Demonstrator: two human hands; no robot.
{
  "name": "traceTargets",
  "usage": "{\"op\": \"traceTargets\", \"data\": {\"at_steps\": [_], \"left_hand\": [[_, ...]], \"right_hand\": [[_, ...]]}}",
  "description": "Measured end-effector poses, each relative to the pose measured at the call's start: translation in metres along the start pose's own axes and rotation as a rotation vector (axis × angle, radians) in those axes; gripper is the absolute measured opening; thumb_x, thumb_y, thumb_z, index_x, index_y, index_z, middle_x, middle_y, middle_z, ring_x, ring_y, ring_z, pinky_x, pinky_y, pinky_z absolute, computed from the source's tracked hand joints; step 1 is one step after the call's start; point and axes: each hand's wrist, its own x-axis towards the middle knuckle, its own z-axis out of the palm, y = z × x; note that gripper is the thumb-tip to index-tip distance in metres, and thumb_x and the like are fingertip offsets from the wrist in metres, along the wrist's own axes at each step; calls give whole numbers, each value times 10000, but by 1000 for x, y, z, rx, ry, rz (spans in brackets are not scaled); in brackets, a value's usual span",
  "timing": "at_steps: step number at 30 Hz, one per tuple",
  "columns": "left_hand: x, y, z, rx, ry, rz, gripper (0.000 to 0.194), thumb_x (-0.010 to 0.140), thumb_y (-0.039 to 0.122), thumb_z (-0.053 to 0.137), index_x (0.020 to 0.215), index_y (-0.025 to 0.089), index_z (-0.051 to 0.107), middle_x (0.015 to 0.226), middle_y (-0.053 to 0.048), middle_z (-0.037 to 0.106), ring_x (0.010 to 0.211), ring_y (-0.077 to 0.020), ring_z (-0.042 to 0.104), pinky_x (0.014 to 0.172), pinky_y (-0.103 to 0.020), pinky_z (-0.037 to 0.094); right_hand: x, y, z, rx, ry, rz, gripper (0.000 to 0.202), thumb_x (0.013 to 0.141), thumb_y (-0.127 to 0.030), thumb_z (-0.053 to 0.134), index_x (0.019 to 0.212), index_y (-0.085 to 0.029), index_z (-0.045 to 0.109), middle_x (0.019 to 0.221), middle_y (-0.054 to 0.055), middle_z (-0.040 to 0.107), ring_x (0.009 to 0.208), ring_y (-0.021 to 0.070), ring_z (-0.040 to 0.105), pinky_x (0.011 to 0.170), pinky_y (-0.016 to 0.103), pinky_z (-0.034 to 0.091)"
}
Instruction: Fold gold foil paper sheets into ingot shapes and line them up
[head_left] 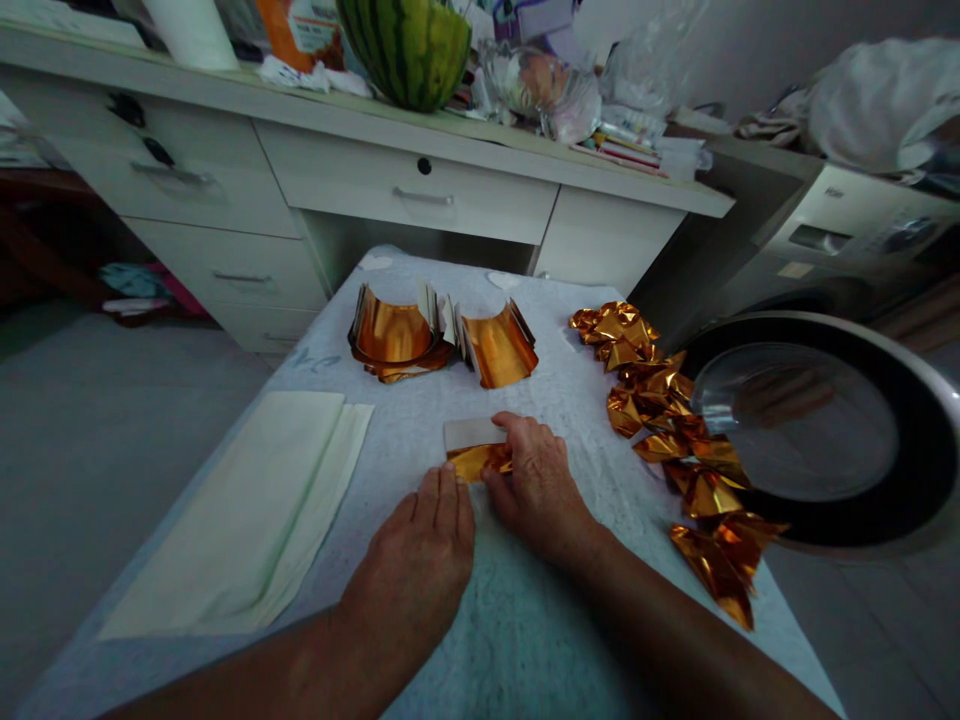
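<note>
A small sheet of gold foil paper (474, 450) lies on the cloth-covered table in front of me, its white-backed upper part facing up and a gold strip folded along its near edge. My left hand (431, 530) lies flat, fingers together, with the fingertips on the left end of that strip. At the right end, my right hand (536, 475) grips the paper between thumb and curled fingers. Beyond my hands stand two curved stacks of gold foil sheets, a left stack (394, 335) and a right stack (501, 345).
A row of folded gold foil pieces (705, 490) runs down the table's right side. Folded pale paper (247, 500) lies on the left. A washing machine's round door (810, 420) hangs open beside the table. Behind is a white drawer desk (465, 190) carrying a cut watermelon (409, 50).
</note>
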Motion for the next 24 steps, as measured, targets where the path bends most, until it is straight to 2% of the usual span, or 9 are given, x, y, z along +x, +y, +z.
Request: {"op": "traceTargets", "data": {"at_steps": [4,9,18,24], "left_hand": [[1,-1,0,14,9,11,459,706,-45,431,1051,-3,731,1121,-275,697,1000,-329,712,785,-387,611],[0,-2,1,22,-8,30,461,705,-27,442,1066,1,727,1135,-274,691,1005,-331,710,793,-391,609],[-1,-4,-1,12,-55,39,486,706,-42,427,1091,21,717,1151,-251,694,1028,-313,704,805,-377,603],[-2,-6,1,-20,-23,37,473,707,-46,439,1086,12,715,1150,-282,685,1022,-338,703,788,-398,608]], "right_hand": [[-1,6,-6,-11,14,49,511,835,-223,556,1327,-152,433,1087,116,560,994,286,498,854,438,374],[-3,18,-14,-51,15,59,608,803,-242,581,1372,-143,388,1111,126,550,1006,298,491,848,444,380],[-2,32,-29,-99,-66,137,688,808,-278,615,1432,-182,341,1176,135,544,1017,296,503,853,435,371],[-1,34,-36,-70,-115,134,717,819,-229,598,1469,-189,298,1183,134,539,1039,292,498,878,433,364]]}}
